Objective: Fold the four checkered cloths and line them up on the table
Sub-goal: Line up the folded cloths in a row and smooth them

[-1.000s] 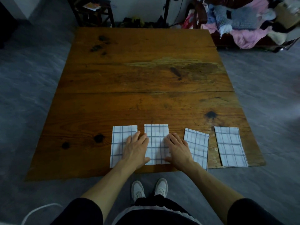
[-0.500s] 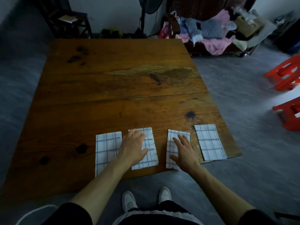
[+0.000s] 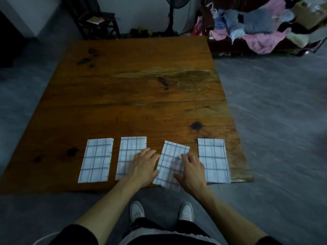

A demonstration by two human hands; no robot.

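Note:
Four folded white checkered cloths lie in a row along the near edge of the wooden table [image 3: 134, 85]. The leftmost cloth [image 3: 96, 160] and the rightmost cloth [image 3: 213, 160] lie straight and untouched. My left hand [image 3: 144, 167] rests flat on the lower right part of the second cloth [image 3: 129, 152]. My right hand [image 3: 192, 169] lies with relaxed fingers on the right side of the third cloth [image 3: 170, 161]. That third cloth sits tilted, and its lower corner hangs past the table edge.
A pile of clothes [image 3: 256, 30] fills a dark rack at the back right. A dark wooden chair [image 3: 98, 23] and a fan stand [image 3: 170, 20] are behind the table. Grey floor surrounds the table; my white shoes [image 3: 161, 211] are below its edge.
Both hands have shifted right: the left from the gap between the first two cloths onto the second cloth's right side, the right from the second cloth onto the tilted third. The view also swung.

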